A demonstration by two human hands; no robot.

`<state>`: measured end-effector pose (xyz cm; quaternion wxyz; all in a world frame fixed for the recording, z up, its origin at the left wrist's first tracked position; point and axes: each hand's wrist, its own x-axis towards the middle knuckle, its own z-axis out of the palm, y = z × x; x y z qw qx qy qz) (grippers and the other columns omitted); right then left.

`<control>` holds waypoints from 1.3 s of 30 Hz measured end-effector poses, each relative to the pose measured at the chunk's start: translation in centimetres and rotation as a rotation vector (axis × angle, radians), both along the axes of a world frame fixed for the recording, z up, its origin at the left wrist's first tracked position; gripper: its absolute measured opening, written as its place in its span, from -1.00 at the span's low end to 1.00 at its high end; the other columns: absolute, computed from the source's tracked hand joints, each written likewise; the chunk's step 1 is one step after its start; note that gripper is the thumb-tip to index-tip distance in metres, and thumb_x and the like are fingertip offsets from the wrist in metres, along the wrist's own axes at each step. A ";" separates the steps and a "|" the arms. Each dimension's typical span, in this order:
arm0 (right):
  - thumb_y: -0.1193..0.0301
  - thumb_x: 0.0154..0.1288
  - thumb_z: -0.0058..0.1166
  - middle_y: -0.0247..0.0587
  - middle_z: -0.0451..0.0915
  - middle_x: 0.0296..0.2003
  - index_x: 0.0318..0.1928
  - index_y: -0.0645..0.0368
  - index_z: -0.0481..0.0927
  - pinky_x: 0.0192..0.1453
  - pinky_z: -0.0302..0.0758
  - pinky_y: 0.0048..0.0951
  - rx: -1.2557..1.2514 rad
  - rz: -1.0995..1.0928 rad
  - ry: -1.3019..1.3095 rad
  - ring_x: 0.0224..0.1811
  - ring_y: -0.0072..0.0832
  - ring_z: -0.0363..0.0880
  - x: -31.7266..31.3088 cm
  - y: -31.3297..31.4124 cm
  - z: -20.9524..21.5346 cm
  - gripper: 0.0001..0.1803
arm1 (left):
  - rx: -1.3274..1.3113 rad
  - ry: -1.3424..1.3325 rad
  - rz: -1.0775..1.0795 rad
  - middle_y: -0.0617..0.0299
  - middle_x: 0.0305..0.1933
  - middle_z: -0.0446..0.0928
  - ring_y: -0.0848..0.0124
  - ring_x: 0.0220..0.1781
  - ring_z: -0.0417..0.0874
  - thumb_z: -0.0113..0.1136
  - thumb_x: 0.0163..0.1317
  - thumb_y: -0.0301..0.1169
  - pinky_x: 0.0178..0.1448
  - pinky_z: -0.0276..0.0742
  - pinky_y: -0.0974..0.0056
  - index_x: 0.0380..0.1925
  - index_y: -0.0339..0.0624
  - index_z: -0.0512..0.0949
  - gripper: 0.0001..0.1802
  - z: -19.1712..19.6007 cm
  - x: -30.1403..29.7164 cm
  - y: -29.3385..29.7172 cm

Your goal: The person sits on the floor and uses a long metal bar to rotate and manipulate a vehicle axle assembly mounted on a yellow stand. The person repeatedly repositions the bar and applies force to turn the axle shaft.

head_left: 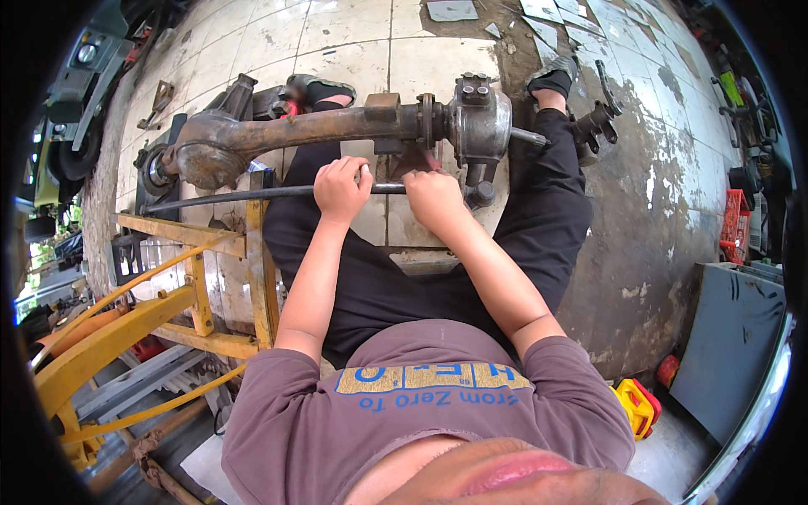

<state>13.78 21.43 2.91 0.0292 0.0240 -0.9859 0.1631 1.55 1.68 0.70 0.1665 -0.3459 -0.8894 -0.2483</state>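
Observation:
A large rusty vehicle axle (320, 128) lies across the floor in front of me, with a bulging housing at its left and a heavy grey hub (481, 122) at its right. Along its near side runs a long dark steel rod (252, 194). My left hand (341, 188) is closed around this rod. Just to the right, my right hand (433, 199) is closed on the rod too, its fingers bent over it. A reddish-brown piece, perhaps cloth or sandpaper (416, 160), shows beyond the right fingertips; whether they grip it is unclear.
A yellow metal frame (252, 252) stands close at my left. My legs straddle the axle. A metal part (596, 126) stands beyond my right leg. At the right are a grey cabinet (728, 337), a red crate (736, 225) and a yellow-red object (637, 409). Broken tiles (453, 11) lie far ahead.

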 end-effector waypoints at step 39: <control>0.52 0.18 0.32 -0.12 0.83 -0.33 -0.27 0.11 0.73 0.19 0.78 -0.14 -0.021 0.007 0.086 -0.15 -0.16 0.90 0.1 0.1 0.5 -0.90 | 0.004 -0.029 -0.009 0.32 -0.25 0.78 0.21 -0.19 0.80 0.36 0.33 -0.34 0.00 0.63 0.08 -0.27 0.01 0.79 -0.92 -0.2 -0.2 -0.2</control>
